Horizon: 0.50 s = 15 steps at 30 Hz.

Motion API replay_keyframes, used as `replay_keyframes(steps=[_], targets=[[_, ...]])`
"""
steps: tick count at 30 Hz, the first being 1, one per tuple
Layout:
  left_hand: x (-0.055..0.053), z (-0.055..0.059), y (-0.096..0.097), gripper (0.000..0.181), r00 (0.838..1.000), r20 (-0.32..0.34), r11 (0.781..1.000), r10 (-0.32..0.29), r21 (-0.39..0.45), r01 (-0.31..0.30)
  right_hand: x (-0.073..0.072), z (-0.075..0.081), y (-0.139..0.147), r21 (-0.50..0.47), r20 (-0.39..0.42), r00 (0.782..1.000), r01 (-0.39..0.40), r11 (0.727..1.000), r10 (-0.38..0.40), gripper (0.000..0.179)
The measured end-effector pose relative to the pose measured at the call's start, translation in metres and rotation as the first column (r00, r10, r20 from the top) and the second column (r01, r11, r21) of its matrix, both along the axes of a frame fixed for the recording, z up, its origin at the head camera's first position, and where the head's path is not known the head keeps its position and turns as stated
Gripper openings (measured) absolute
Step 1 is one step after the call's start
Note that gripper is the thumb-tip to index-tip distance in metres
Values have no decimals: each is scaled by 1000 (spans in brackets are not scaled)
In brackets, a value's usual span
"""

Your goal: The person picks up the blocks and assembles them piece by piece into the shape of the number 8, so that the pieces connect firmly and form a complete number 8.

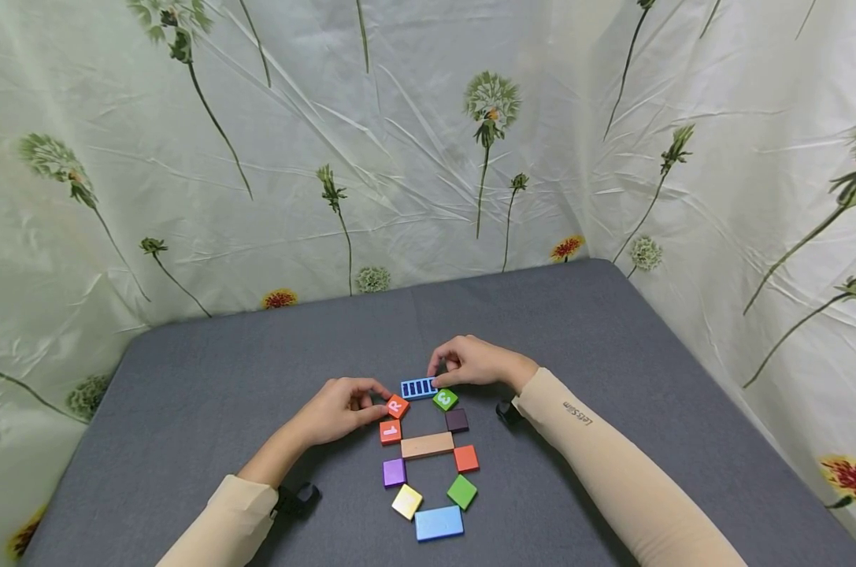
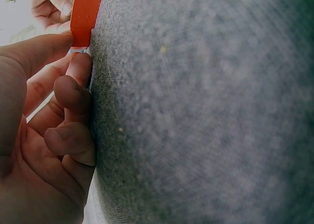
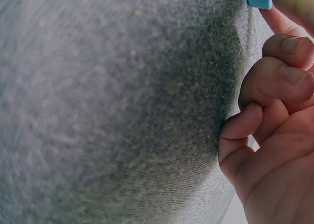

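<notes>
My left hand [image 1: 342,411] pinches an orange-red block lettered R [image 1: 397,406] between thumb and index finger, at the upper left of a figure-eight-like ring of blocks. In the left wrist view an orange block [image 2: 86,15] shows at the fingertips, other fingers curled beneath. At the ring's top, my right hand [image 1: 479,361] pinches the right end of a blue block with dark bars [image 1: 418,388]; that blue block [image 3: 259,1] peeks out by the fingers in the right wrist view. A green block marked 3 [image 1: 445,399] lies just under the right thumb.
An orange-red numbered block [image 1: 390,431], a dark block [image 1: 457,420] and a wooden bar [image 1: 428,446] lie below. Further down are purple [image 1: 394,472], red [image 1: 466,458], yellow [image 1: 406,502], green [image 1: 462,491] and blue [image 1: 439,524] blocks. Floral cloth [image 1: 413,157] hangs behind the grey table [image 1: 541,315].
</notes>
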<state>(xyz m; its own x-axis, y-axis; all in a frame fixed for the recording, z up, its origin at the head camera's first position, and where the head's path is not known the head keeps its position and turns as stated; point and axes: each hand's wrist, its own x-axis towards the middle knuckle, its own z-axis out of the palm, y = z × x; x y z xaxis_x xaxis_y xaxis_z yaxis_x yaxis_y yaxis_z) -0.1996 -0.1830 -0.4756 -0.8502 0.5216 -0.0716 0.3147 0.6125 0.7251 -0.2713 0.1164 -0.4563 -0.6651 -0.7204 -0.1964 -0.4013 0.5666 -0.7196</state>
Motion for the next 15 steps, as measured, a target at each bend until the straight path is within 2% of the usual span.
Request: replay_keyframes(steps=[15], targets=[[0,0,0,19,1000,20,1000,0,-7,0,0,1,0,-1,11,1000,4,1000,-4,13]])
